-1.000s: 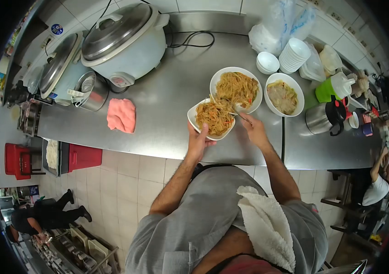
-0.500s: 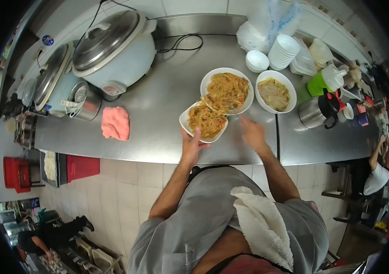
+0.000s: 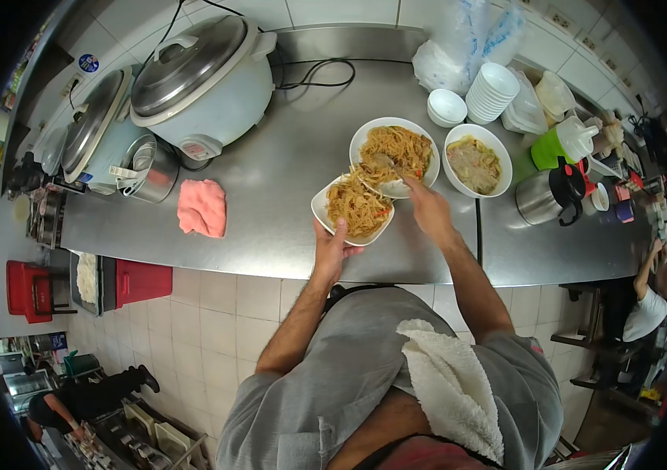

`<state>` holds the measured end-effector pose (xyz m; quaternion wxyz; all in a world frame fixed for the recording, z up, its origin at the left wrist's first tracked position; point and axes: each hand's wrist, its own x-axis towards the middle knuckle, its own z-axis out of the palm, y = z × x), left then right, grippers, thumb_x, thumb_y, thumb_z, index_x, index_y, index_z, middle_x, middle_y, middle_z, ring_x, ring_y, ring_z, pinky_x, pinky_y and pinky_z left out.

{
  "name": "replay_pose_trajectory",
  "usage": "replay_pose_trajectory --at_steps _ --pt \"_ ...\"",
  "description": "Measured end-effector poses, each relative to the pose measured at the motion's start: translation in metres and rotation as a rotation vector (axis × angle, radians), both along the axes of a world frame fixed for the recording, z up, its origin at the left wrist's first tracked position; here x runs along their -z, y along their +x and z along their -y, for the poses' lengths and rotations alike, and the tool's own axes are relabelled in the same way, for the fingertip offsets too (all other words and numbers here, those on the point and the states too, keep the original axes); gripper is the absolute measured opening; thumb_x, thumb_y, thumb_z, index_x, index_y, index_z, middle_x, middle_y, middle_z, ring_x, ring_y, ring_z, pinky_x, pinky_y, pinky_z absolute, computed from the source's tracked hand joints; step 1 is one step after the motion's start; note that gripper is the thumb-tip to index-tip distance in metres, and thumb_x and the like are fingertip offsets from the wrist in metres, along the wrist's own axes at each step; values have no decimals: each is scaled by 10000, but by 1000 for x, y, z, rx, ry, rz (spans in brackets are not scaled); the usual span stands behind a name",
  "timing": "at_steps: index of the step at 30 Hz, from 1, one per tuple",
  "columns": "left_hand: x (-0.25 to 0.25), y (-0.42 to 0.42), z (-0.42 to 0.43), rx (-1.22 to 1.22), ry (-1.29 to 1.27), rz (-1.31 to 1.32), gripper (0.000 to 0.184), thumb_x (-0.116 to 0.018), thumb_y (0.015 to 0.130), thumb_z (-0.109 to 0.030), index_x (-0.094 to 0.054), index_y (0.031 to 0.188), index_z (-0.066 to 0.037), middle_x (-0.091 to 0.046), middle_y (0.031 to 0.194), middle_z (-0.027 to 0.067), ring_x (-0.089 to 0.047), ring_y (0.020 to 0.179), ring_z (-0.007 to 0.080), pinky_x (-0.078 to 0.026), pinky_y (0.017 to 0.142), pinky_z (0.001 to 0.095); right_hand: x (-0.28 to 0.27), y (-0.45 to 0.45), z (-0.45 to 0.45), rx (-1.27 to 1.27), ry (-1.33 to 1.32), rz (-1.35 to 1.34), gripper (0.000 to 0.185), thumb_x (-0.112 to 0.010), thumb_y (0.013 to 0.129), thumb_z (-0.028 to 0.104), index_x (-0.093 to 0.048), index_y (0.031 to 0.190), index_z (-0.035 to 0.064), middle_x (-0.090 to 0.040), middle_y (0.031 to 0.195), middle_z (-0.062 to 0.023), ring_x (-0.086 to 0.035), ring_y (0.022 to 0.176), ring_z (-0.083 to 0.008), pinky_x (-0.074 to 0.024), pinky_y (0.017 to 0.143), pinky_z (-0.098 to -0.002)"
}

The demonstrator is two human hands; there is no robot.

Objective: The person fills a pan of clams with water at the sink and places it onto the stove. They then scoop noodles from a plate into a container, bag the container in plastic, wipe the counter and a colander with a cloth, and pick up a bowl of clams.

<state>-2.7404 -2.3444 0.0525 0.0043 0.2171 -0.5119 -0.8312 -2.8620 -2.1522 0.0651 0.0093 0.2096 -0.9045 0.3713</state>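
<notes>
My left hand [image 3: 332, 249] grips the near-left edge of a squarish white bowl [image 3: 317, 208] with noodles [image 3: 358, 210] in it, thumb over the rim. The bowl is tilted against a round white plate [image 3: 355, 139] that also carries noodles [image 3: 398, 149]. My right hand [image 3: 430, 210] is closed on a spoon [image 3: 383, 161], its head in the noodles where the two dishes meet. Its handle is mostly hidden by my fingers. Right of the plate stands a white bowl [image 3: 449, 174] of pale food in broth.
Behind are stacked small white bowls [image 3: 493, 92] and plastic bags [image 3: 447, 63]. A steel jug [image 3: 539, 196] and green bottle [image 3: 546, 149] stand right. Left are a pink cloth [image 3: 202, 208], a metal pot [image 3: 160, 176] and large rice cookers [image 3: 200, 102]. Other people work at both sides.
My right hand has moved up and left to the plate, and the spoon now shows in the noodles. My left hand keeps its hold on the squarish bowl. The view has shifted slightly.
</notes>
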Motion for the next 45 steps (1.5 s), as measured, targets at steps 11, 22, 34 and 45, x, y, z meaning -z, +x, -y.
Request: replay_pose_trajectory --at_steps 11,22,34,45 --pt "0 1 2 0 13 -18 445 -419 944 -304 -172 1293 -182 -470 1210 138 -608 917 237 -557 630 329 -9 47 -12 -195 -102 143 300 -531 863 91 -559 1162 82 -626 986 -158 -605 872 -313 -478 746 -347" --pt "7 3 3 -11 47 -12 409 -389 953 -312 -192 1287 -183 -487 1208 136 -610 932 240 -559 627 342 6 41 -12 -62 62 14 299 -504 864 88 -538 1159 67 -618 972 -175 -593 858 -352 -476 723 -396" --pt "9 7 3 -12 63 -12 414 -387 955 -306 -194 1299 -181 -470 1225 134 -597 956 246 -554 660 358 -22 32 -2 -55 13 62 288 -502 875 102 -549 1158 75 -608 1016 -197 -588 916 -360 -472 770 -389" --pt "14 9 8 -11 72 -32 412 -394 954 -303 -209 1304 -189 -475 1223 130 -601 958 254 -560 657 365 -26 56 -5 -224 -140 145 305 -496 872 80 -537 1172 46 -605 1040 -198 -598 920 -345 -474 772 -363"
